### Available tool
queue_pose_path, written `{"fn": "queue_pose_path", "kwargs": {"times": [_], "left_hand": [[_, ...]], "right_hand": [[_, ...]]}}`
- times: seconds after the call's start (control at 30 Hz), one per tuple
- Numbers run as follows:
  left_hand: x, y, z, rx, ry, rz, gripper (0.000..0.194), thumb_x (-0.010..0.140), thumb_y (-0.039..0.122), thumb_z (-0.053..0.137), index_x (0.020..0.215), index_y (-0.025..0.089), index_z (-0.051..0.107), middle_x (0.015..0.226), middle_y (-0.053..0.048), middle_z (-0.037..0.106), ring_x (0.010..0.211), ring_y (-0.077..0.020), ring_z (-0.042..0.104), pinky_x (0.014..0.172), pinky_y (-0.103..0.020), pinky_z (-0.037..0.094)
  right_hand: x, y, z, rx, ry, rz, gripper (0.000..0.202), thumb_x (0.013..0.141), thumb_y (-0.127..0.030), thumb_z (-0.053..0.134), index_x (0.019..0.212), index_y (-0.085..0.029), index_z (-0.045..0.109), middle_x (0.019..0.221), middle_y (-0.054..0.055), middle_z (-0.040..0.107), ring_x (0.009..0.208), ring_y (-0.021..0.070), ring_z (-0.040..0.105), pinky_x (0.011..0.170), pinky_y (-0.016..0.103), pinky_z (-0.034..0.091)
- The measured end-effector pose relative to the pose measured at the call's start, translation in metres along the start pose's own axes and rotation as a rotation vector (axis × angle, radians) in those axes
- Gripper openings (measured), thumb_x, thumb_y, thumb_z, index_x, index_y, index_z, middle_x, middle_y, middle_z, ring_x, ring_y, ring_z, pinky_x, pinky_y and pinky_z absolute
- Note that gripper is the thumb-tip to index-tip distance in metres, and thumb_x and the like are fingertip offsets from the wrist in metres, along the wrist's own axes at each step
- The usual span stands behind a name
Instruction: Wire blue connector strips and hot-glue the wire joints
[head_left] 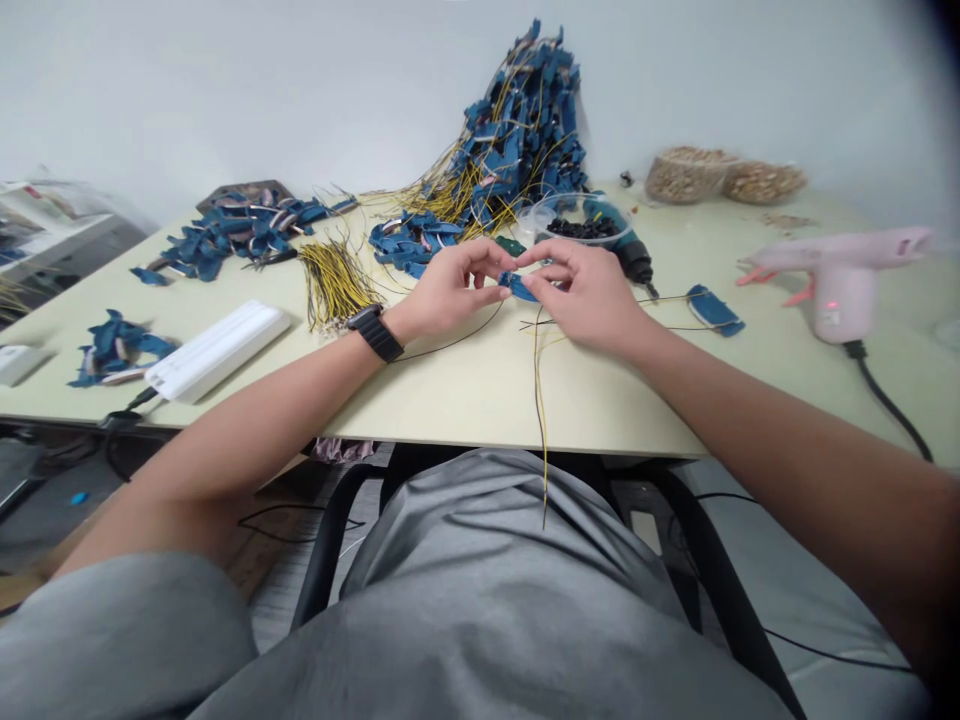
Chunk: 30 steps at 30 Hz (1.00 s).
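Observation:
Between my two hands, over the middle of the table, is a small blue piece (pixel 517 286). My left hand (pixel 459 287) pinches its left end with thumb and fingers. The right end is held in the fingertips of my right hand (pixel 583 292). Thin yellow and black wires (pixel 538 400) run from near my right hand down over the table's front edge. Another blue piece with wires (pixel 714 309) lies to the right of my right hand. A bundle of yellow and black wires (pixel 337 285) lies left of my left hand.
A tall heap of blue pieces (pixel 521 130) stands at the back, with more blue pieces (pixel 232 232) at the left. A white power strip (pixel 217 350), a pink glue gun (pixel 844 280), a clear bowl (pixel 585 220) and a dark-tipped tool (pixel 636 262) lie on the table (pixel 450 400).

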<state>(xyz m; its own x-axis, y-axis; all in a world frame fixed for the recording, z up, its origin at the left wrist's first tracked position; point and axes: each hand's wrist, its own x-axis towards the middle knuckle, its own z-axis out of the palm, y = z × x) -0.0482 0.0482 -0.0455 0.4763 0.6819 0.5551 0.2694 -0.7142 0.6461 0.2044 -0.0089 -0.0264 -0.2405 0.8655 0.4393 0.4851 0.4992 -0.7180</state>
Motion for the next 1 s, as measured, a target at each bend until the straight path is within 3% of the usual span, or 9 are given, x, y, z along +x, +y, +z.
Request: {"fn": "queue_pose_path", "kwargs": {"times": [0.2, 0.47, 0.6, 0.87, 1.0], "left_hand": [[-0.0009, -0.0043, -0.0009, -0.063, 0.011, -0.066, 0.044, 0.094, 0.014, 0.106, 0.125, 0.023, 0.076, 0.108, -0.003, 0.088, 0.094, -0.0177, 0.081, 0.081, -0.032, 0.058], [-0.0004, -0.0026, -0.0015, -0.096, 0.014, -0.094, 0.052, 0.089, 0.029, 0.113, 0.116, 0.026, 0.069, 0.105, -0.002, 0.087, 0.09, -0.0172, 0.081, 0.078, -0.031, 0.059], [-0.0005, 0.0003, -0.0025, -0.086, 0.01, -0.092, 0.053, 0.09, 0.035, 0.114, 0.118, 0.026, 0.07, 0.105, -0.003, 0.087, 0.092, -0.0183, 0.083, 0.078, -0.032, 0.06], [-0.0035, -0.0014, -0.0014, -0.065, 0.008, -0.068, 0.051, 0.089, 0.029, 0.111, 0.121, 0.026, 0.071, 0.108, -0.003, 0.089, 0.096, -0.0196, 0.086, 0.081, -0.033, 0.061], [-0.0047, -0.0015, -0.0013, -0.057, 0.006, -0.075, 0.05, 0.089, 0.034, 0.109, 0.122, 0.027, 0.072, 0.106, -0.003, 0.092, 0.096, -0.022, 0.088, 0.081, -0.035, 0.062]], "right_hand": [[0.0022, 0.0034, 0.0021, 0.035, 0.003, -0.02, 0.017, 0.106, -0.027, 0.084, 0.12, -0.026, 0.093, 0.114, 0.012, 0.093, 0.114, 0.037, 0.09, 0.104, 0.052, 0.071], [0.0031, 0.0036, 0.0019, 0.012, -0.005, -0.034, 0.016, 0.108, -0.037, 0.087, 0.119, -0.027, 0.094, 0.111, 0.011, 0.093, 0.11, 0.0363, 0.089, 0.092, 0.048, 0.069], [0.002, -0.0005, 0.0005, 0.002, -0.006, -0.03, 0.016, 0.108, -0.034, 0.085, 0.119, -0.027, 0.094, 0.11, 0.01, 0.091, 0.108, 0.0343, 0.086, 0.089, 0.045, 0.066], [0.0025, -0.0007, -0.0004, -0.01, -0.024, -0.048, 0.015, 0.108, -0.033, 0.084, 0.117, -0.026, 0.095, 0.107, 0.009, 0.09, 0.101, 0.031, 0.083, 0.091, 0.044, 0.063], [0.0027, 0.0003, 0.0001, -0.008, -0.027, -0.05, 0.015, 0.107, -0.032, 0.086, 0.117, -0.027, 0.095, 0.111, 0.01, 0.092, 0.105, 0.0333, 0.084, 0.093, 0.046, 0.065]]}}
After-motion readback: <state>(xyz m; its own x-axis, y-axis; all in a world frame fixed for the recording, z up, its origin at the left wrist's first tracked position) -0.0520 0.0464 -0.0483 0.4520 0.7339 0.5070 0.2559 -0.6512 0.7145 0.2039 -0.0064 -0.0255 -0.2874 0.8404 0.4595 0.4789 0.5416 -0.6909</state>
